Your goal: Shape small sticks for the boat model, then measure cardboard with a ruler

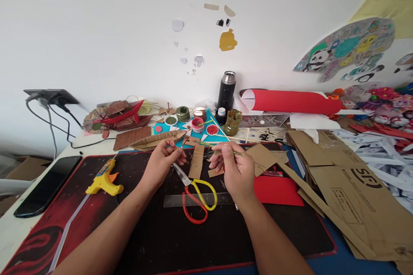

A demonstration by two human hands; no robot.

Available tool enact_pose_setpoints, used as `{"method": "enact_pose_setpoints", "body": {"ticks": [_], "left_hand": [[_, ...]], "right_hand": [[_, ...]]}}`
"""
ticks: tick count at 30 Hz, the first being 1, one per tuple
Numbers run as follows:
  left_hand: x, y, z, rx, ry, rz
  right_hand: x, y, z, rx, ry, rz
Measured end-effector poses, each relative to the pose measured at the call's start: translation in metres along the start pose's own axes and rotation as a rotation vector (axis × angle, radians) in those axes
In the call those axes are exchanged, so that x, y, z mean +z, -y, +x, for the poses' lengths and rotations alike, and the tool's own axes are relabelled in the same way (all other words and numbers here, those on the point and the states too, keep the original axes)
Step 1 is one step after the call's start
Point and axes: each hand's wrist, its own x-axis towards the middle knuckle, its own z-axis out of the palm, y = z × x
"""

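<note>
My right hand (pixel 237 167) is closed around a thin paintbrush (pixel 201 142) with a green handle end; its brown-stained tip points left toward my other hand. My left hand (pixel 165 160) is pinched, and a tiny brownish piece shows at its fingertips, too small to name. Below and between the hands lie scissors (pixel 195 202) with one red and one yellow handle, on top of a clear ruler (pixel 222 199). A cardboard strip (pixel 196 162) lies just behind them. Beyond the hands stand an open pink-red paint jar (pixel 198 125) and a green paint jar (pixel 183 114).
A yellow glue gun (pixel 105 180) and a phone (pixel 48 185) lie at left. Behind are a model boat (pixel 121 116), a cardboard hull (pixel 158 140), a murky water jar (pixel 232 122) and a black thermos (pixel 227 91). Flattened cardboard (pixel 348 206) and red card (pixel 277 191) lie at right.
</note>
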Motion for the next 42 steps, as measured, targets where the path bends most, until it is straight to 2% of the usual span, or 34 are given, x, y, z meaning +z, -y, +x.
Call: {"method": "enact_pose_setpoints", "body": {"ticks": [4,10,16,22,28,34,39,42], "left_hand": [[-0.0009,0.0009,-0.0001,0.005,0.000,0.009],[-0.0015,0.0009,0.0003,0.006,-0.003,0.036],[-0.0024,0.0025,0.0007,0.004,0.008,0.064],[-0.0028,0.0021,-0.0002,0.010,0.004,0.088],[-0.0018,0.0007,-0.0010,0.007,0.024,0.114],[-0.0016,0.0010,-0.0011,0.013,0.019,0.138],[-0.0023,0.0011,-0.0012,0.011,0.015,0.135],[-0.0029,0.0011,-0.0009,0.020,0.010,0.132]], "right_hand": [[0.0014,-0.0023,-0.0013,0.002,0.046,-0.017],[-0.0005,-0.0022,0.0010,0.003,-0.015,-0.005],[0.0027,-0.0015,-0.0021,-0.008,0.066,-0.015],[-0.0001,-0.0030,0.0008,0.017,-0.013,-0.016],[0.0025,-0.0034,-0.0001,0.004,0.067,-0.030],[-0.0001,-0.0039,0.0005,0.032,0.003,-0.027],[0.0014,-0.0036,-0.0006,0.018,0.060,-0.028],[0.0017,-0.0032,-0.0003,0.032,0.051,-0.043]]}}
